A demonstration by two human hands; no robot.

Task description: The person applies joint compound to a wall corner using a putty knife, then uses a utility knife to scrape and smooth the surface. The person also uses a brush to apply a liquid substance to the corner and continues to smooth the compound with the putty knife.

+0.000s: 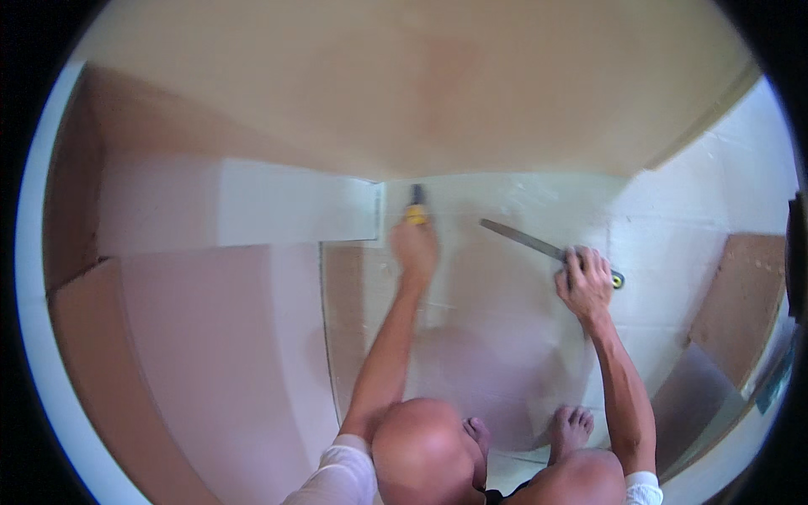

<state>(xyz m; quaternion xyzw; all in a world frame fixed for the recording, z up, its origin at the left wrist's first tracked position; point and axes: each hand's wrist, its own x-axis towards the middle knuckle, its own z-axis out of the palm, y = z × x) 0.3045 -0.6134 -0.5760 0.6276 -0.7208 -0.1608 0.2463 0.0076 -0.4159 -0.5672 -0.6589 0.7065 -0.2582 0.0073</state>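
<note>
My left hand is closed around a small yellow and black tool, blurred by motion. Its black end points away from me, close to the foot of a large tan panel; the blur hides what kind of tool it is. Farther right, my right hand has its fingers curled over the handle of a long, narrow, grey-bladed hand tool. That blade slants to the far left over the floor, and the black and yellow handle end sticks out past my fingers.
A large flat pale board and a white strip lie to the left, beside brown boards. Sheeting-like covering spreads over the floor before my bare feet. At right stands a brown board.
</note>
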